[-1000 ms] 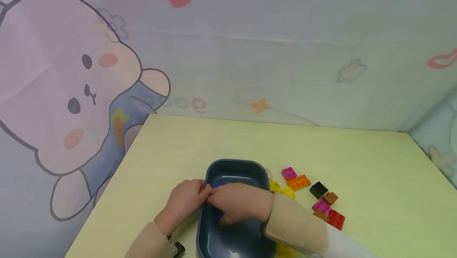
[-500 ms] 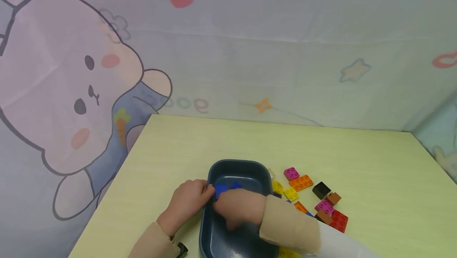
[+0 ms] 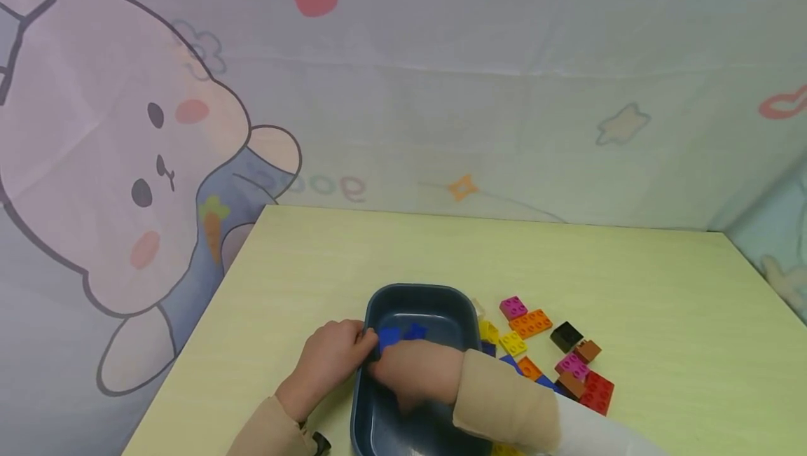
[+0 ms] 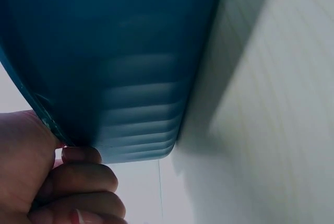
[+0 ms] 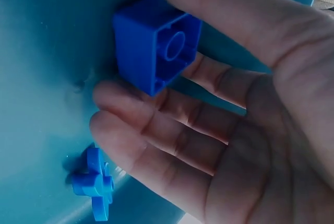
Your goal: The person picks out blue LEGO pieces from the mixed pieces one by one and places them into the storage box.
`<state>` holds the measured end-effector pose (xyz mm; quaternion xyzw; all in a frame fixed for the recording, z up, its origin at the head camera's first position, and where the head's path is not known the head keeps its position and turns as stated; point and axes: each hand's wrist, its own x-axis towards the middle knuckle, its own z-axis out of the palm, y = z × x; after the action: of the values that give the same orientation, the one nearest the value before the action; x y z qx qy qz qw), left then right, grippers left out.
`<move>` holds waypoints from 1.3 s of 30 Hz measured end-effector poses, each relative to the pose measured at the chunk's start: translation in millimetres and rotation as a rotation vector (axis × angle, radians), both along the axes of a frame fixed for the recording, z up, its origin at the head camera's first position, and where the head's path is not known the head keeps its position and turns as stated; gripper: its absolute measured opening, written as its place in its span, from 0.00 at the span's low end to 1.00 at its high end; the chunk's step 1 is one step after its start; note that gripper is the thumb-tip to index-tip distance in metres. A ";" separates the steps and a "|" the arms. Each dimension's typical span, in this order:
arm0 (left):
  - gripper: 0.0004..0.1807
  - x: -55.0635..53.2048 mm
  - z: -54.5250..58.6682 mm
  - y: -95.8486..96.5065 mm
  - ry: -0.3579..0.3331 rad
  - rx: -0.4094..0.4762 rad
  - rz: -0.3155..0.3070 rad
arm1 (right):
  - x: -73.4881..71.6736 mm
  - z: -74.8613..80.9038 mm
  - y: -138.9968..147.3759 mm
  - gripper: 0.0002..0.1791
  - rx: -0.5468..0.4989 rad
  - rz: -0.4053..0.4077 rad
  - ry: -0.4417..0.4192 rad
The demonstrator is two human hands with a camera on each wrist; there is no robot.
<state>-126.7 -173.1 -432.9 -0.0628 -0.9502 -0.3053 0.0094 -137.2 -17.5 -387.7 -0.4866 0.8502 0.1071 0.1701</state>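
Sitting within the right grip (image 5: 261, 125) is a blue brick (image 5: 146, 49).

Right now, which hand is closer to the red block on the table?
Right. The right hand is inside the dark tray, left of the red block, with its sleeve close by. The left hand grips the tray's left side, farther away.

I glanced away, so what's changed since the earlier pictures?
The right hand has moved slightly toward the person inside the tray. Its sleeve now uncovers a second orange block beside the tray, and more of the blue pieces inside show. I can't tell whether anything was gripped or released. The left hand still holds the tray; the red block and black block stayed put.
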 end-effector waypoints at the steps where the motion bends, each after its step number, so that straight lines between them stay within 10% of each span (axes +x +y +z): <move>1: 0.22 -0.1 -0.3 -0.5 0.002 0.000 0.000 | -0.2 0.1 0.0 0.20 -0.002 0.000 -0.007; 27: 0.21 3.7 4.3 -10.1 -0.023 0.022 -0.011 | -6.0 35.5 27.6 0.23 -0.170 -0.109 -0.059; 39: 0.20 5.7 3.1 -14.7 -0.037 0.022 0.004 | -13.2 57.2 83.4 0.18 -0.290 -0.309 -0.090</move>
<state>-121.0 -187.8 -429.8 -0.0551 -0.9468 -0.3170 -0.0071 -150.4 65.9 -330.5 -0.3740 0.9128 -0.0657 0.1505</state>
